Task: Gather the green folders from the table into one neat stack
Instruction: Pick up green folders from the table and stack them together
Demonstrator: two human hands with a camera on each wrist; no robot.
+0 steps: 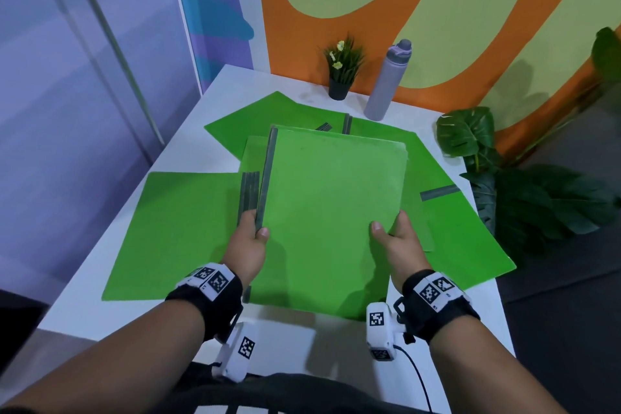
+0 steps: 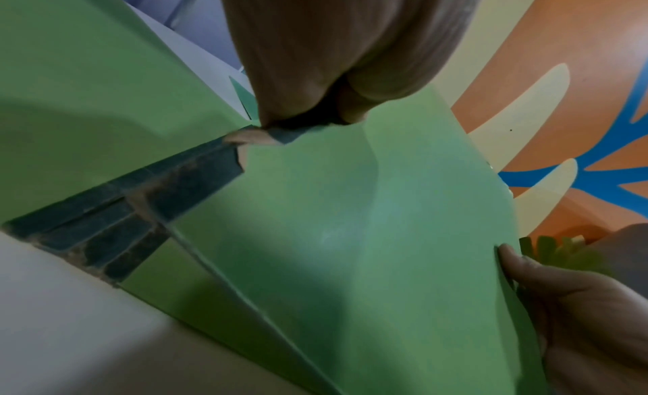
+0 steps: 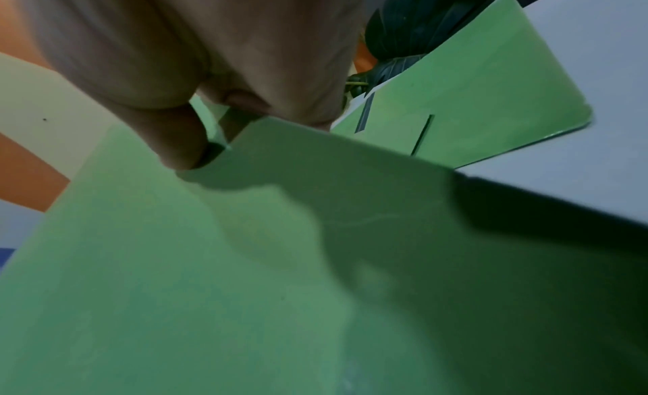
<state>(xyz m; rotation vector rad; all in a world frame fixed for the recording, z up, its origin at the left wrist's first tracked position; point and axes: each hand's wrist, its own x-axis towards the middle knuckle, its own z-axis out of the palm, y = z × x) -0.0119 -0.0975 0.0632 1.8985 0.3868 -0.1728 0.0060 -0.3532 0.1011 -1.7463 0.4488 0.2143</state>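
Observation:
Both hands hold a stack of green folders (image 1: 332,191) raised off the white table (image 1: 215,111), its far end higher. My left hand (image 1: 253,235) grips the stack's left edge by the dark grey spine, thumb on top. At the right edge my right hand (image 1: 389,232) holds it the same way. The left wrist view shows the stack (image 2: 350,220) with my left hand (image 2: 308,123) pinching its spine corner. In the right wrist view my right hand (image 3: 210,135) pinches the stack's (image 3: 210,262) corner. Other green folders lie flat: one left (image 1: 174,232), one right (image 1: 463,239), one at the back (image 1: 265,121).
A small potted plant (image 1: 341,70) and a grey water bottle (image 1: 386,81) stand at the table's back edge against the painted wall. Large dark leaves (image 1: 524,185) hang beside the table's right edge. A cable runs from my right wrist.

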